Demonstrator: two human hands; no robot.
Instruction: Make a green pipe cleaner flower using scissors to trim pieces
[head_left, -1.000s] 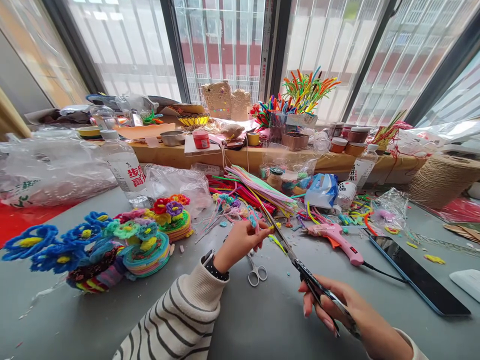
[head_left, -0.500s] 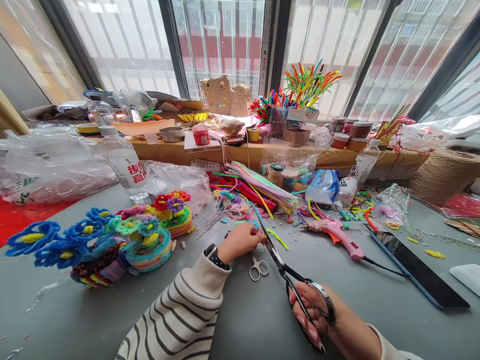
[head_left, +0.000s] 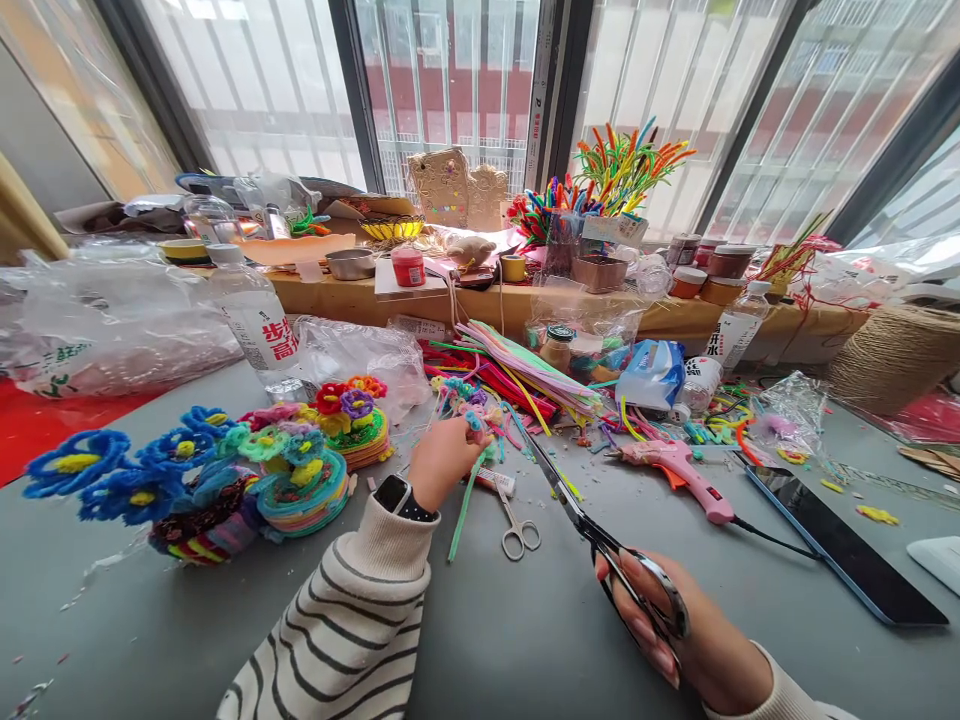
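Note:
Large black-handled scissors (head_left: pixel 566 490) are in my right hand (head_left: pixel 660 610), fingers through the handle loops, blades together and pointing forward. My left hand (head_left: pixel 442 465), wearing a watch, pinches a small pink and blue piece of fuzzy pipe cleaner (head_left: pixel 475 424). A pale green pipe cleaner (head_left: pixel 461 515) trails below those fingers toward me. Small metal scissors (head_left: pixel 517 530) lie on the table between my hands, beside a white and red tube (head_left: pixel 499 482). Behind my left hand is a heap of curled pastel pipe cleaner pieces (head_left: pixel 457 392).
Pipe-cleaner flower pots (head_left: pixel 202 520) stand at left. A bundle of pipe cleaners (head_left: pixel 517 365) lies behind my hands. On the right are a pink glue gun (head_left: pixel 682 470) with its cord and a phone (head_left: pixel 840 540). Water bottles (head_left: pixel 259 320) and a twine spool (head_left: pixel 892 350) stand farther back.
My left hand has drawn left, away from the blades, and the green pipe cleaner now hangs in view. The large scissors have closed and shifted slightly right. The white tube is uncovered.

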